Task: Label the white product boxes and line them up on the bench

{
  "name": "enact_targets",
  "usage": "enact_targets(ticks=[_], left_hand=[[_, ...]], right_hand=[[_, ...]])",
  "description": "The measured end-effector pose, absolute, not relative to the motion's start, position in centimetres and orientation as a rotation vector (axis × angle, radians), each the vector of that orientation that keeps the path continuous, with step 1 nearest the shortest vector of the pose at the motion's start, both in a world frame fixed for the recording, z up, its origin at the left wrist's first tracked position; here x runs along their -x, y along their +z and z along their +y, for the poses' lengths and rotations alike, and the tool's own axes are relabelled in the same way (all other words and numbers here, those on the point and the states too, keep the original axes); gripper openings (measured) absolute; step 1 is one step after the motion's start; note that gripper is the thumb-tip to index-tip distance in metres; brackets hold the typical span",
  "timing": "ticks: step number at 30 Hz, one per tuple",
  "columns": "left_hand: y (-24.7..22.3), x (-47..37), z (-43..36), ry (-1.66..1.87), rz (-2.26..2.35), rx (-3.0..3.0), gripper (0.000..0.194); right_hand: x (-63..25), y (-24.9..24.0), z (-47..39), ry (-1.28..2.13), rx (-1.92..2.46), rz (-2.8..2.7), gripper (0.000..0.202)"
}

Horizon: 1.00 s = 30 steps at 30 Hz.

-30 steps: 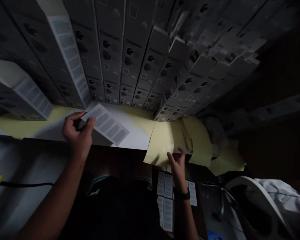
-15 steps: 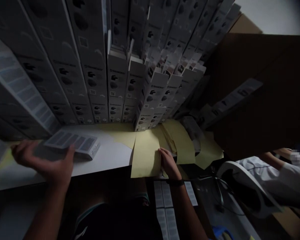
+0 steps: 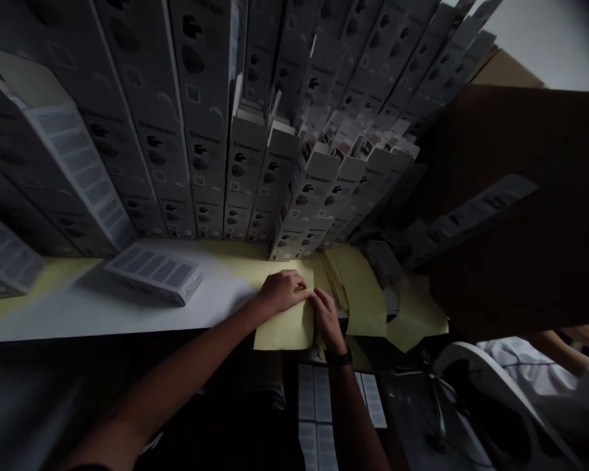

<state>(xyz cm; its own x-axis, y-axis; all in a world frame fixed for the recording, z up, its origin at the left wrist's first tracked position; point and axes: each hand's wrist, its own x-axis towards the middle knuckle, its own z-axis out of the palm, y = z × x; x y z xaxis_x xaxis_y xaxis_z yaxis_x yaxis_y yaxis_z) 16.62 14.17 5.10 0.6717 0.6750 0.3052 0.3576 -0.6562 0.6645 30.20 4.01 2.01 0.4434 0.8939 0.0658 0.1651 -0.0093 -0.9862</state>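
Observation:
A yellow paper sheet [image 3: 281, 335] lies at the front edge of the table, partly hanging over it. My left hand [image 3: 283, 292] rests across its upper part with bent fingers, its fingertips pinching near the right edge. On that same edge, the thumb and fingers of my right hand [image 3: 328, 319] are closed, almost touching the left fingertips. What exactly sits between the fingertips is mostly hidden. To the left, a small printed box [image 3: 154, 269] lies flat on the white tabletop [image 3: 216, 307].
Tall stacks of grey printed boxes [image 3: 206, 157] rise behind the table. More yellow sheets [image 3: 366, 294] are at the right, beside a large brown carton [image 3: 510, 261]. Below are boxes [image 3: 319, 399]. A white chair [image 3: 471, 356] and another person's arm [image 3: 559, 350] are at far right.
My left hand has moved right, from beside the small box to the yellow sheet, and its fingers have closed. My right hand stays at the sheet's edge. The view has shifted slightly.

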Motion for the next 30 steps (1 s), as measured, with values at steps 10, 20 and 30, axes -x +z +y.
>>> enact_targets(ticks=[10,20,30], left_hand=[[5.2,-17.4,16.7,0.495,0.676,-2.358,0.014],[5.0,-17.6,16.1,0.513,0.740,-2.319,0.019],[5.3,-17.3,16.0,0.545,0.686,-2.417,0.018]], right_hand=[[-30.2,1.4,5.4,0.788,1.440,-1.028,0.036],[-30.8,0.8,6.3,0.858,1.438,-0.928,0.041],[-30.7,0.5,6.1,0.879,1.325,-0.987,0.053]])
